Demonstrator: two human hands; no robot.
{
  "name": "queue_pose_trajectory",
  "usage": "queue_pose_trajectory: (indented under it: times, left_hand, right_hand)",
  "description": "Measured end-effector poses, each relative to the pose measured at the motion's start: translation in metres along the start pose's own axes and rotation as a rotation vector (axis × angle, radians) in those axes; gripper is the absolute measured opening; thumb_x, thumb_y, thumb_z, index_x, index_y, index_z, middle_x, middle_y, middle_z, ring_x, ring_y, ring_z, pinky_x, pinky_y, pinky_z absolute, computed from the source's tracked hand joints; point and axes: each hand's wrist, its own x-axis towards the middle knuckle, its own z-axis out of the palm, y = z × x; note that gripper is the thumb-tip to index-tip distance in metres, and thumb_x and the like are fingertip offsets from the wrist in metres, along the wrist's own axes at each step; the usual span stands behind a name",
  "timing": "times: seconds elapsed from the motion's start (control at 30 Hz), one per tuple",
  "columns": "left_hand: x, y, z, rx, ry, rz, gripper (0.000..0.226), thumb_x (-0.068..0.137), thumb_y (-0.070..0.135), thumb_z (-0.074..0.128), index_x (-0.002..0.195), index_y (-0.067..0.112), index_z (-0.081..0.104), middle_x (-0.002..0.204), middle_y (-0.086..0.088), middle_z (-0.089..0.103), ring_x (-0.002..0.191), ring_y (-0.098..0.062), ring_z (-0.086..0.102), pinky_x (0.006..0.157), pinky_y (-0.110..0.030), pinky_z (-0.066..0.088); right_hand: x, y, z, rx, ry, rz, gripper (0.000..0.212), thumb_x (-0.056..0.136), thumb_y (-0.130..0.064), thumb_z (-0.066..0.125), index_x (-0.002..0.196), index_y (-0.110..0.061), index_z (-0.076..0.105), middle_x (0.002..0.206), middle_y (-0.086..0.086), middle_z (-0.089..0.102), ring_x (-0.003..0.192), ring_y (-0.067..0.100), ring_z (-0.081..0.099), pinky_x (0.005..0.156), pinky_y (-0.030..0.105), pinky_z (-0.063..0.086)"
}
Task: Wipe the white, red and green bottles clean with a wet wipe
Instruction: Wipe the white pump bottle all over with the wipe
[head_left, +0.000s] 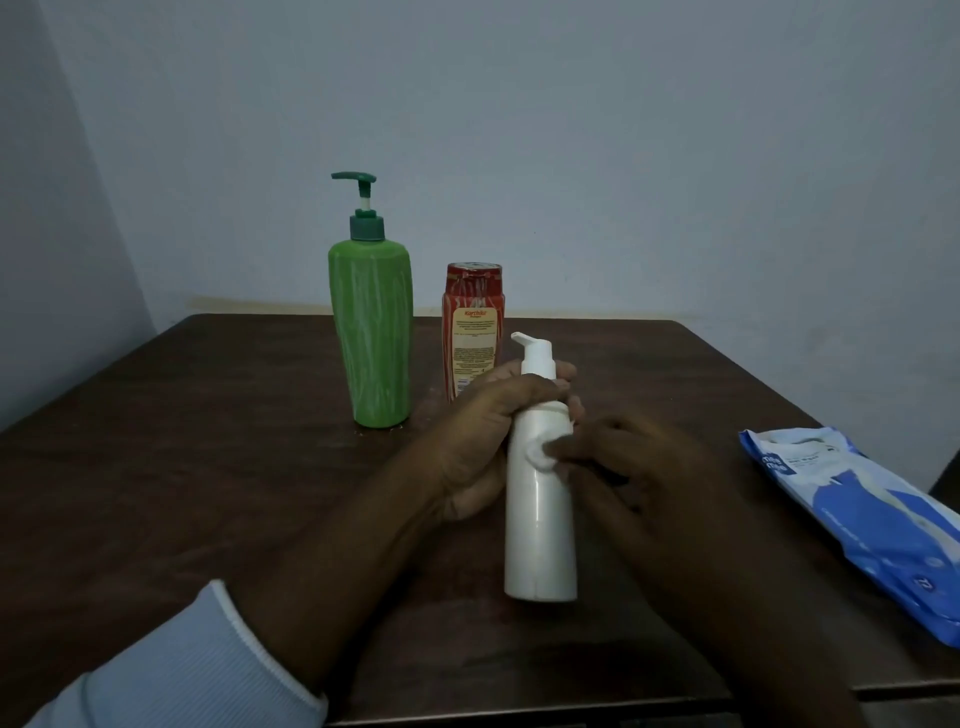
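Note:
My left hand (483, 436) grips the white pump bottle (543, 519) around its neck and shoulder, holding it above the table, tilted toward me. My right hand (634, 467) pinches a small wad of white wet wipe (540, 456) and presses it against the upper body of the white bottle. A tall green pump bottle (371, 332) streaked with white stands upright at the back of the table. The red bottle (472, 322) stands upright just right of it, partly hidden behind my left hand.
A blue and white wet wipe pack (857, 525) lies flat near the right edge of the dark wooden table (182, 467). A pale wall rises behind the table's far edge.

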Motion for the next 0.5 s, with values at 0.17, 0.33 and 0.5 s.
queue_pose_trajectory:
  times: [0.17,0.33,0.5]
  left_hand:
    - [0.0,0.001,0.004,-0.105,0.05,-0.023,0.01,0.099,0.009,0.06,0.11,0.008,0.06,0.08,-0.012,0.066,0.071,-0.023,0.065,0.068,-0.04,0.062]
    - [0.002,0.009,0.002,-0.33,0.181,-0.001,0.01,0.098,0.014,0.059,0.104,0.006,0.058,0.077,-0.01,0.067,0.067,-0.024,0.07,0.066,-0.041,0.065]
    - [0.001,0.008,0.004,-0.511,0.273,-0.106,0.031,0.1,0.029,0.056,0.095,-0.001,0.064,0.083,-0.021,0.074,0.069,-0.035,0.076,0.071,-0.047,0.065]
  right_hand:
    - [-0.009,-0.002,-0.024,-0.036,-0.317,-0.058,0.017,0.083,-0.036,0.064,0.098,-0.042,0.07,0.095,-0.029,0.055,0.094,-0.006,0.055,0.073,0.007,0.043]
    - [-0.015,-0.013,-0.049,0.104,-0.123,-0.128,0.025,0.079,-0.045,0.056,0.101,-0.041,0.067,0.102,-0.024,0.06,0.089,-0.004,0.062,0.066,0.01,0.05]
    - [-0.013,-0.018,-0.041,0.014,0.068,-0.143,0.03,0.083,-0.045,0.058,0.113,-0.044,0.058,0.109,-0.023,0.055,0.093,-0.003,0.059,0.071,0.015,0.051]
